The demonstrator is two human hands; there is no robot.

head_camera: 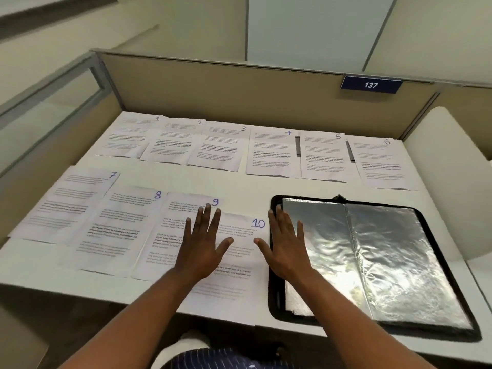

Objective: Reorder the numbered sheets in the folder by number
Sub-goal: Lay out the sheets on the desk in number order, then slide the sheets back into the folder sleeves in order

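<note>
While both palms face down near the tabletop's (213, 179) front edge, neither holds anything.

- Left grip (203, 243): fingers straight and spread, lying across the overlap of sheet 10 (239, 231) and sheet 9 (183, 209), just left of the folder (386, 262).
- Right grip (286, 243): fingers straight, thumb out over sheet 10's right margin, fingertips over the folder's left rim.
- Cannot tell whether the palms press down or hover just above.
- Folder: lies open, silver lining bare, no sheets visible inside.
- Near row, left of the folder: sheet 10 touching its rim, then sheet 9, sheet 8 (119, 225) and sheet 7 (72, 203), each further left, edges overlapping.
- Far row, beyond the folder: sheet 6 (383, 163) behind it, then sheet 5 (324, 155), sheet 4 (271, 153), sheet 3 (221, 147), sheet 2 (173, 142) and sheet 1 (133, 134) running off to the far left. All are face up with their numbers legible.

Progress, as a judgement: the sort looks complete, with 1 to 10 laid out in sequence. Left to do: stack the sheets in that order and put them into the folder. Sheet 10, under both grips, is the likely starting point.
</note>
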